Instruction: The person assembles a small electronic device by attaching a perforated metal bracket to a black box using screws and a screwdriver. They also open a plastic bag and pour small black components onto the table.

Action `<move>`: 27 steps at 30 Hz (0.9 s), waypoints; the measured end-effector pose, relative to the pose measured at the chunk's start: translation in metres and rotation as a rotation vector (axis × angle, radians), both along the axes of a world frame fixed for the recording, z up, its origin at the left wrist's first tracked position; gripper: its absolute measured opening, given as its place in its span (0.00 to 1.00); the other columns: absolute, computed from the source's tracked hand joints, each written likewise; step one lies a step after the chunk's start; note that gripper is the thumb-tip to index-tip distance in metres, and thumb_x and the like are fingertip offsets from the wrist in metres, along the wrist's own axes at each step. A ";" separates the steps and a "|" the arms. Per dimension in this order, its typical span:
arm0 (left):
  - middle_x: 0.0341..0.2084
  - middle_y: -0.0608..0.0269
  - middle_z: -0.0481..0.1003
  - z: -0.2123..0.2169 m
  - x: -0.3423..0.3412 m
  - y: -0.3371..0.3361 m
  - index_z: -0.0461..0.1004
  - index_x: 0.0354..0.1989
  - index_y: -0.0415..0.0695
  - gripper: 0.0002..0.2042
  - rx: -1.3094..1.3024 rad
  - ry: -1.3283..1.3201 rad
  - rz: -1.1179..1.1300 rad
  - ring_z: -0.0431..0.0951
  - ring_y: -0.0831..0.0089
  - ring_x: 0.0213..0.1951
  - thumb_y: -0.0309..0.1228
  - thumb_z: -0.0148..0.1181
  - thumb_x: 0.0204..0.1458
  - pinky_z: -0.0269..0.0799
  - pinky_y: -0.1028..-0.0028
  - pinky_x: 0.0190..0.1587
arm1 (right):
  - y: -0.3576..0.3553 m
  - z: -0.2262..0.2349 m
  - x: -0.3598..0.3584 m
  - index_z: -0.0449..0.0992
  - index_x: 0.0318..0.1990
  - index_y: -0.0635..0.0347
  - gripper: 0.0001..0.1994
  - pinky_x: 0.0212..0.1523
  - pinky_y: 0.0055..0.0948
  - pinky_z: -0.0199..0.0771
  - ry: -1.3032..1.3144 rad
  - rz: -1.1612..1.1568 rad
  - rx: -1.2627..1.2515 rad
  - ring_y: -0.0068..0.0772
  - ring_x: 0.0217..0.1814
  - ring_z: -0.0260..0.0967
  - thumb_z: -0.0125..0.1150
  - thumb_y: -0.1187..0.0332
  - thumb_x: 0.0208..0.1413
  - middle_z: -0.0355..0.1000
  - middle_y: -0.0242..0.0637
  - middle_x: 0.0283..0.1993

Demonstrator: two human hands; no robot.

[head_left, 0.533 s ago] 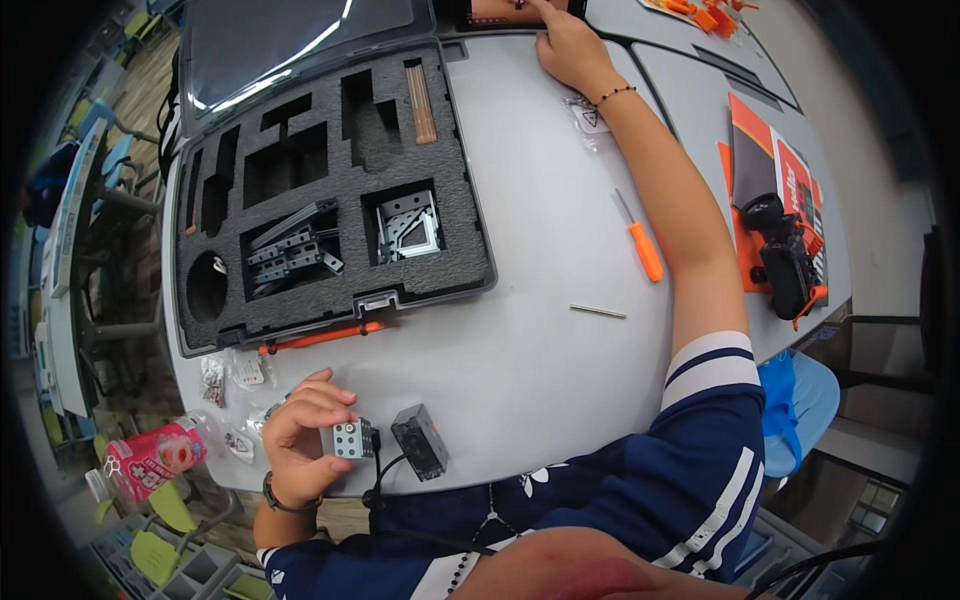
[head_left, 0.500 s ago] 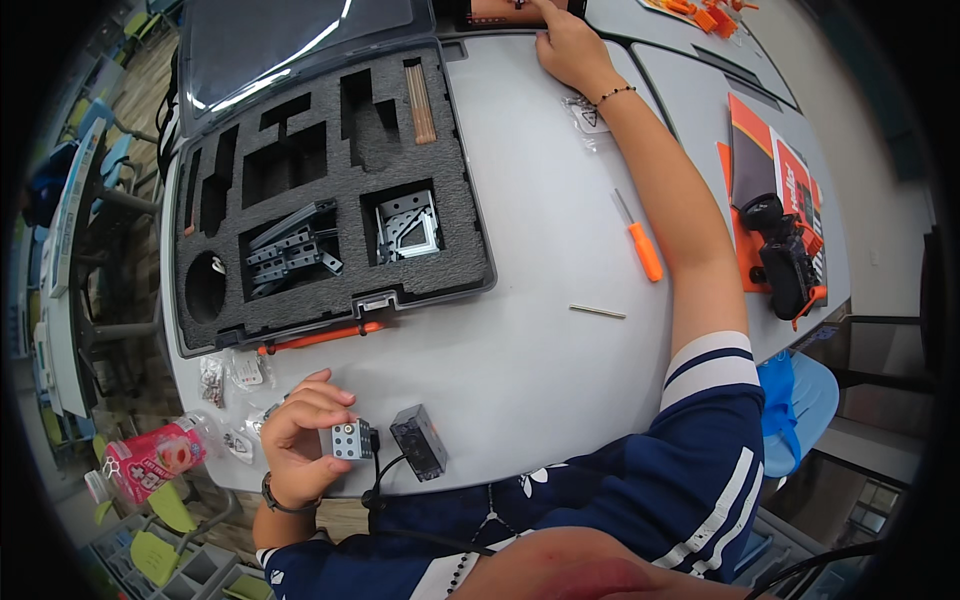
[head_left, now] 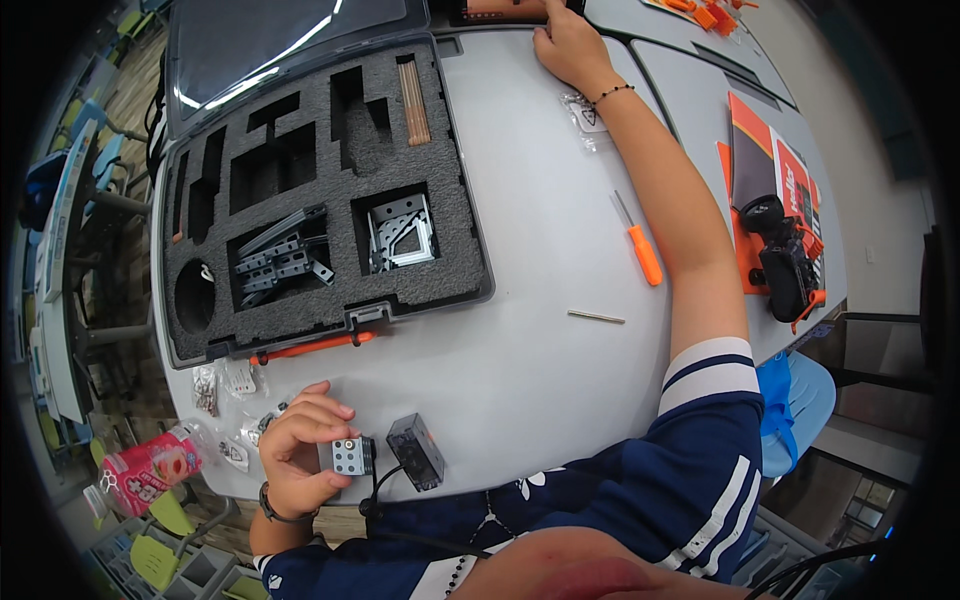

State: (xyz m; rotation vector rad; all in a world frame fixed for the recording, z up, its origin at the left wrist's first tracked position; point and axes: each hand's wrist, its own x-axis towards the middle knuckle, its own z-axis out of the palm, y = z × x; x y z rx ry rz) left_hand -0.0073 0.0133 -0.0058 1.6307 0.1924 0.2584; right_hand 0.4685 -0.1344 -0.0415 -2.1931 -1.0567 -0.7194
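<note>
My left hand point(head_left: 302, 450) is closed at the near left edge of the table, thumb below and fingers above. It grips a small grey metal bracket with round holes point(head_left: 352, 457), whose right end has a dark part. Just right of it, apart from the fingers, is a dark box-shaped module point(head_left: 416, 452) with a black cable. My right hand point(head_left: 575, 50) reaches to the far edge, holding nothing. Its index finger stretches onto a dark, orange-tinted screen point(head_left: 500, 10), where the picture's top edge cuts off the fingertip.
An open case with grey foam point(head_left: 340, 205) holds metal brackets and long thin rods. An orange screwdriver point(head_left: 645, 255) and a metal rod point(head_left: 596, 317) lie mid-table. Small plastic bags point(head_left: 238, 378) and a pink-labelled bottle point(head_left: 155, 468) are left; booklets point(head_left: 750, 150) and a black wheeled model point(head_left: 785, 255) right.
The case and bottle sit slightly further left and lower in the picture. My left hand still grips the bracket, a little lower. My right hand stays at the screen with little change.
</note>
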 end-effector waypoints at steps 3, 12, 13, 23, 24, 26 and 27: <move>0.27 0.61 0.77 -0.002 -0.001 0.001 0.76 0.30 0.44 0.19 -0.003 0.000 -0.004 0.75 0.63 0.41 0.43 0.71 0.34 0.52 0.55 0.58 | -0.001 0.000 0.001 0.63 0.52 0.60 0.22 0.45 0.44 0.68 0.005 -0.005 0.007 0.56 0.43 0.68 0.49 0.76 0.46 0.71 0.56 0.39; 0.27 0.61 0.77 -0.002 -0.001 0.001 0.76 0.31 0.44 0.19 -0.008 0.001 -0.013 0.75 0.64 0.41 0.43 0.71 0.34 0.53 0.55 0.58 | -0.002 0.002 -0.001 0.63 0.52 0.59 0.21 0.45 0.45 0.68 0.053 -0.013 -0.011 0.56 0.42 0.68 0.50 0.75 0.46 0.70 0.56 0.38; 0.27 0.61 0.77 -0.002 -0.001 0.001 0.76 0.31 0.44 0.19 -0.006 0.004 -0.015 0.75 0.64 0.41 0.43 0.71 0.33 0.53 0.55 0.58 | -0.002 0.002 0.000 0.63 0.52 0.59 0.21 0.45 0.45 0.68 0.048 -0.019 -0.010 0.56 0.42 0.68 0.50 0.75 0.46 0.70 0.56 0.38; 0.27 0.61 0.77 -0.001 0.001 0.001 0.76 0.30 0.44 0.19 -0.008 0.008 -0.019 0.75 0.64 0.40 0.43 0.71 0.33 0.53 0.56 0.57 | -0.003 -0.002 0.004 0.63 0.52 0.59 0.21 0.46 0.45 0.68 0.064 -0.024 0.007 0.56 0.44 0.68 0.50 0.75 0.46 0.70 0.56 0.40; 0.27 0.61 0.77 -0.001 0.001 0.001 0.76 0.30 0.44 0.19 -0.006 0.009 -0.018 0.75 0.64 0.40 0.43 0.71 0.33 0.54 0.56 0.57 | -0.002 -0.001 0.003 0.63 0.52 0.59 0.21 0.46 0.45 0.68 0.070 -0.027 0.007 0.56 0.45 0.68 0.50 0.75 0.46 0.70 0.56 0.40; 0.27 0.61 0.77 0.000 0.000 -0.001 0.76 0.30 0.44 0.19 -0.001 0.008 -0.015 0.75 0.64 0.40 0.43 0.71 0.34 0.54 0.56 0.57 | -0.002 0.000 0.002 0.63 0.52 0.59 0.21 0.46 0.44 0.68 0.061 -0.014 0.007 0.56 0.45 0.68 0.50 0.75 0.46 0.70 0.56 0.40; 0.27 0.61 0.77 -0.001 0.000 0.000 0.76 0.30 0.44 0.19 -0.002 0.008 -0.015 0.75 0.64 0.40 0.43 0.71 0.34 0.54 0.56 0.57 | -0.002 0.000 0.001 0.63 0.52 0.59 0.21 0.46 0.44 0.68 0.057 -0.009 0.004 0.56 0.44 0.68 0.50 0.75 0.46 0.70 0.56 0.40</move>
